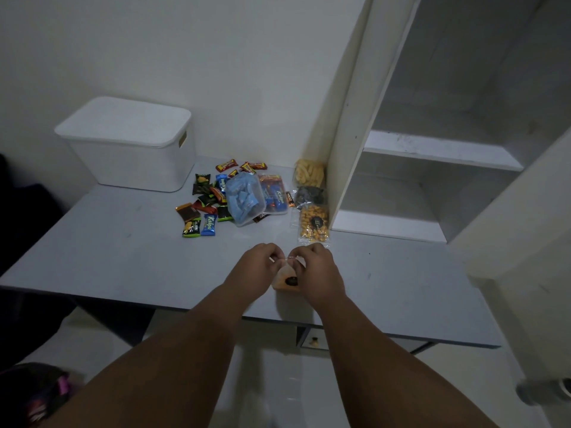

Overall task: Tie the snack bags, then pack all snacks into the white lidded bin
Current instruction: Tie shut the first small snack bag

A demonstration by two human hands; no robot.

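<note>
Small snack bag [288, 281] stands on table [123, 251] near front edge, body below and between both hands. Left grip [258, 268] and right grip [318, 273] each pinch its clear top. Stretched top runs left-right between them; neither nearer. Knot likely unfinished. Beyond: nut bag [313, 223], loose wrapped snacks [207, 208]. Farthest left: white lidded bin [129, 149], lid on.
</note>
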